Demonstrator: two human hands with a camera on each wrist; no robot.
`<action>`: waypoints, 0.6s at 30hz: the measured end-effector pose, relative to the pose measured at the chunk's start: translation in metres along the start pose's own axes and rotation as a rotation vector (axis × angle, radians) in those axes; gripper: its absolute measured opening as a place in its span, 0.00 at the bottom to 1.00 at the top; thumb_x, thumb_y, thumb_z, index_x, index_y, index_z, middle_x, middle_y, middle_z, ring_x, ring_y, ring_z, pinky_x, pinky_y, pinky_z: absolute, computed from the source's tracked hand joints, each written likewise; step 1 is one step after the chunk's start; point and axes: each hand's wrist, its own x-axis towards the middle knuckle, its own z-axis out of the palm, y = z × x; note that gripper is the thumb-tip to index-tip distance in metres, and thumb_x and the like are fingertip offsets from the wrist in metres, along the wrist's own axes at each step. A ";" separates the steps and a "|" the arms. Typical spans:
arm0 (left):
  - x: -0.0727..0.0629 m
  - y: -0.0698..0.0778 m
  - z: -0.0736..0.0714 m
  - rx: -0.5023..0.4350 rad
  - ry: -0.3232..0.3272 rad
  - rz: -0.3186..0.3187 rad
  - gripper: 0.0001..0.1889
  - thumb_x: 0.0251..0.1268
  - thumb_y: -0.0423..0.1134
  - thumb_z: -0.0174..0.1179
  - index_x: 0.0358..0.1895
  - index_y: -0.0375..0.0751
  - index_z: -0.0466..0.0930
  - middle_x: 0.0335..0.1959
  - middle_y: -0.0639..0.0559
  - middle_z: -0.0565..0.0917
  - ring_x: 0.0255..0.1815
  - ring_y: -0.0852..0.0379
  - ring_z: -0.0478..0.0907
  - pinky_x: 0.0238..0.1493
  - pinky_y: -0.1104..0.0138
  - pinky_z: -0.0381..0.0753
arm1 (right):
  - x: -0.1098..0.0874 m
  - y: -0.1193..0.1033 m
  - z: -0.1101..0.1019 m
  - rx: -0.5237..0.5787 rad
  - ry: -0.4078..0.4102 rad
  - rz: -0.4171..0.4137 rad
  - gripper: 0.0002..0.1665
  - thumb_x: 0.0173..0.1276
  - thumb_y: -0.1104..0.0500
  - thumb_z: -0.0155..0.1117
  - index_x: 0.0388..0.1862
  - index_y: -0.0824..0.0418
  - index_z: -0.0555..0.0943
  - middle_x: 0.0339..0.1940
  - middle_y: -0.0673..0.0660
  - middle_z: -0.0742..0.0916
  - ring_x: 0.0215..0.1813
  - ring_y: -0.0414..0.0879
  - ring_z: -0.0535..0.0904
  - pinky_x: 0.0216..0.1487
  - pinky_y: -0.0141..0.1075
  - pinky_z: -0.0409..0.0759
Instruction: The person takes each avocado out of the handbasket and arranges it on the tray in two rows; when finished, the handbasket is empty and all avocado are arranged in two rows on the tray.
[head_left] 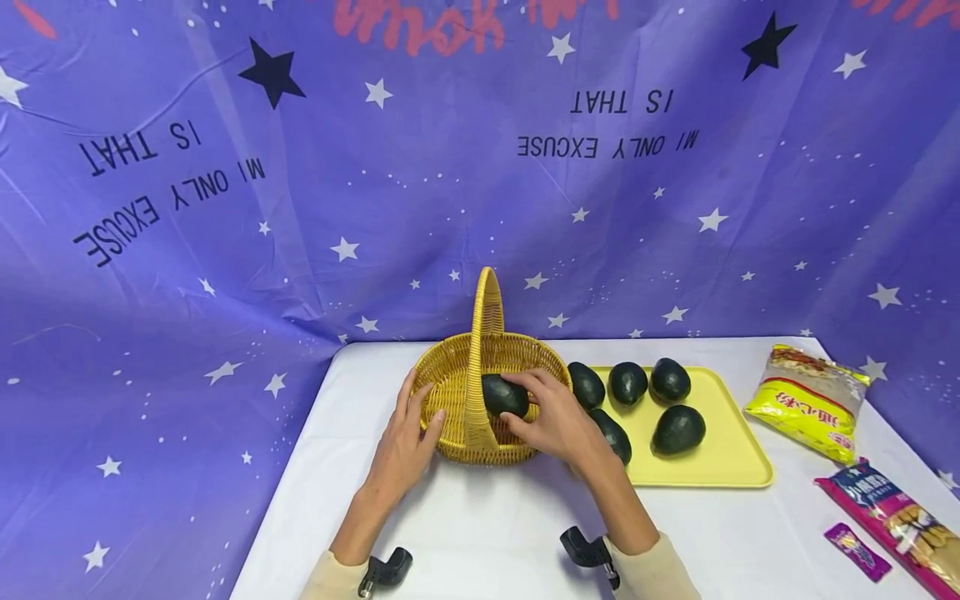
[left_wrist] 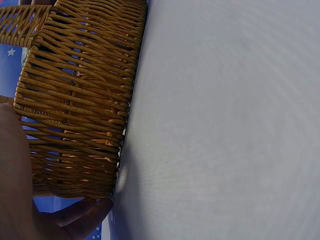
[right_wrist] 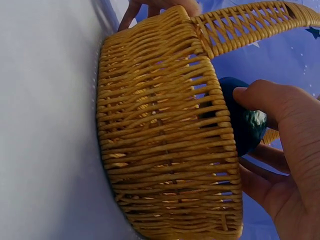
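A yellow wicker basket (head_left: 442, 442) with a tall arched handle stands on the white table. My right hand (head_left: 555, 417) holds a dark green avocado (head_left: 504, 396) between thumb and fingers, over the basket's opening on the right of the handle. In the right wrist view the avocado (right_wrist: 242, 117) shows partly above the rim. At the basket's left side, my left hand (head_left: 402, 437) rests on the rim, thumb over the inside. The left wrist view shows its fingers (left_wrist: 92, 215) against the outside of the wicker (left_wrist: 80, 100). Several more avocados (head_left: 678, 430) lie on a yellow tray (head_left: 727, 458) to the right.
Beyond the tray lie a yellow-and-clear food bag (head_left: 810, 400), a pink-and-blue snack packet (head_left: 900, 525) and a small purple sachet (head_left: 857, 552). A purple star-patterned cloth (head_left: 450, 208) hangs behind the table. The basket's left end sits close to the tray's left edge.
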 end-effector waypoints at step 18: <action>0.000 0.000 0.000 -0.002 -0.002 0.000 0.33 0.88 0.56 0.49 0.83 0.40 0.64 0.91 0.50 0.44 0.82 0.32 0.64 0.75 0.37 0.69 | -0.011 0.006 -0.018 0.045 0.036 0.023 0.35 0.65 0.56 0.83 0.71 0.53 0.83 0.64 0.55 0.84 0.55 0.51 0.87 0.54 0.44 0.87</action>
